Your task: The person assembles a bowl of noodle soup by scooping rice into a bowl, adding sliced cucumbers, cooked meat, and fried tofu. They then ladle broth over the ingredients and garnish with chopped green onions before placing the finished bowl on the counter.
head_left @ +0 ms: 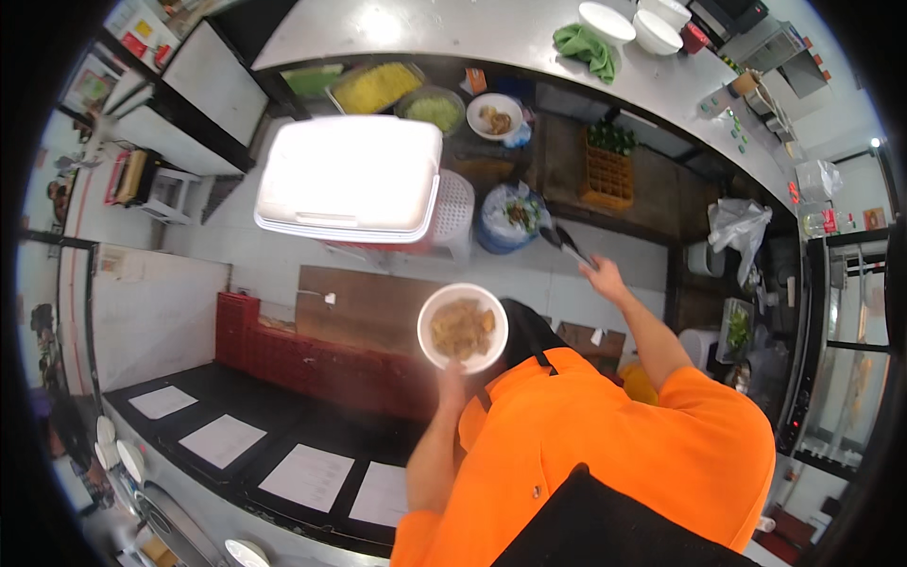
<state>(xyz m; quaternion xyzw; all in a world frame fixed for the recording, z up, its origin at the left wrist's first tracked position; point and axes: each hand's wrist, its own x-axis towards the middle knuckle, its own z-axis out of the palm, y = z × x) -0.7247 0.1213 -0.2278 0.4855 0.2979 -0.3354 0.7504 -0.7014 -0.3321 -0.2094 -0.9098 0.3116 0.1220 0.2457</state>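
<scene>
My left hand [453, 381] holds up a white bowl [462, 327] from below; the bowl is filled with brown fried pieces. My right hand [605, 280] reaches forward and grips black tongs [567, 245], whose tips point toward a blue bucket [513, 217] holding scraps and greens. Both arms come out of orange sleeves over a black apron.
A large white cooler box [350, 180] sits on a white stool ahead. The grey counter [491, 28] behind carries a tray of yellow food [374, 87], a green-filled bowl [435, 110], a plate [496, 116], a green cloth [586, 47] and white bowls [606, 21]. Red crates [255, 345] and paper sheets [307, 475] lie left.
</scene>
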